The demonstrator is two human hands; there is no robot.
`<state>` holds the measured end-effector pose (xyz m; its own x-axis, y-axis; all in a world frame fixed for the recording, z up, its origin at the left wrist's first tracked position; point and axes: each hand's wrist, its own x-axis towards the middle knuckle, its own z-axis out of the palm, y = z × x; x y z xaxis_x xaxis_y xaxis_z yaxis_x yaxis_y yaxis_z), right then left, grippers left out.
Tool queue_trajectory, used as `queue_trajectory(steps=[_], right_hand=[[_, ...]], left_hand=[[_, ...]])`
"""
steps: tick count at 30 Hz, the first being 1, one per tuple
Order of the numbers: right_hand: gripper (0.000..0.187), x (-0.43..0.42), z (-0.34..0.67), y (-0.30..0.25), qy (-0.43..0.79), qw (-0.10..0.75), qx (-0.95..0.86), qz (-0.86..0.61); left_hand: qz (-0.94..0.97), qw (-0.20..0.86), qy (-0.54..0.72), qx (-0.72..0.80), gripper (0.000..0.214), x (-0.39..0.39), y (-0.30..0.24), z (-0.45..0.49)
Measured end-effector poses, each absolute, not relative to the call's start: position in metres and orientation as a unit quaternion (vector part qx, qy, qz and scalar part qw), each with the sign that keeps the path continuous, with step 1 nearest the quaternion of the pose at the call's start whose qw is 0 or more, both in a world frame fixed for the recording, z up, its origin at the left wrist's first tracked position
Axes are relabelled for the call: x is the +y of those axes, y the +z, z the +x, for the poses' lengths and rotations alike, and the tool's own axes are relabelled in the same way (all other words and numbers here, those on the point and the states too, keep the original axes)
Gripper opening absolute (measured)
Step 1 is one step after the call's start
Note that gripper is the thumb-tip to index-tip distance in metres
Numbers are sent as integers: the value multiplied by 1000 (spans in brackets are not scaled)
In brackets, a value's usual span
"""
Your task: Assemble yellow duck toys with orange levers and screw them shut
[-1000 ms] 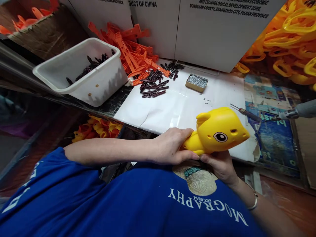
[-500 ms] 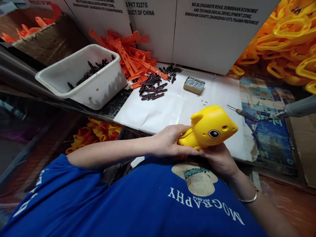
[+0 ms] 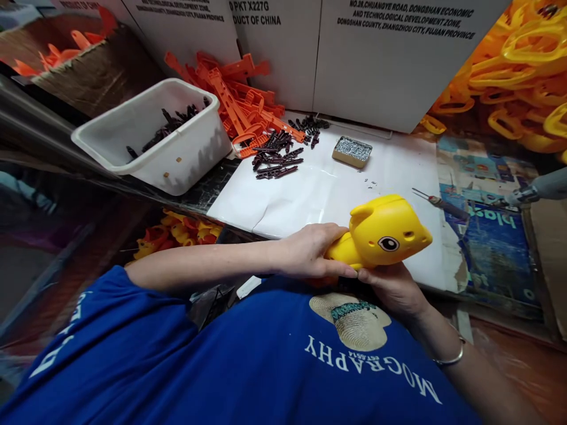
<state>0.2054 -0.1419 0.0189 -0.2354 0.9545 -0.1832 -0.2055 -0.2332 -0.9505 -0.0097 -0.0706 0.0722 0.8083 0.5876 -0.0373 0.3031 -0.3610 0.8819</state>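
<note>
A yellow plastic toy (image 3: 381,233) shaped like an animal, with a printed eye and small holes in its head, is held close to my body at the table's front edge. My left hand (image 3: 312,251) is wrapped round its narrower left end, thumb along the near side. From below and the right, my right hand (image 3: 396,286) grips the underside of the head; most of its fingers are hidden behind the toy. Both thumb tips nearly meet under it. Beyond the toy lie a few loose screws (image 3: 371,184) and a small tin of screws (image 3: 352,151).
Dark slim plastic parts (image 3: 277,156) lie left on the white sheet (image 3: 310,195), beside orange plastic parts (image 3: 248,112) and a white tub (image 3: 177,171). A screwdriver (image 3: 438,202) and a grey power tool (image 3: 544,186) are right. White cartons (image 3: 376,71) stand behind; yellow parts (image 3: 514,77) are piled right.
The camera view has shifted slightly, so the table's things appear a little further right. Both hands keep the same hold on the toy, which is tilted slightly differently.
</note>
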Motion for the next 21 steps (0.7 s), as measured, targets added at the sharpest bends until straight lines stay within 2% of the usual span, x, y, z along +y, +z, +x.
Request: queue_trajectory(steps=[5, 9, 14, 18, 21], right_hand=[[53, -148, 206, 15, 640, 459, -432, -440], [46, -154, 203, 13, 597, 475, -463, -451], [40, -156, 199, 13, 585, 489, -476, -439], [38, -151, 203, 12, 606, 476, -467, -434], [40, -143, 203, 19, 608, 465, -467, -443]], left_hand=[[779, 522, 147, 315, 74, -69, 73, -9], [790, 518, 139, 298, 57, -76, 80, -9], [812, 471, 153, 309, 48, -86, 83, -10], [817, 452, 175, 312, 51, -86, 79, -13], [790, 506, 169, 302, 56, -76, 73, -14]])
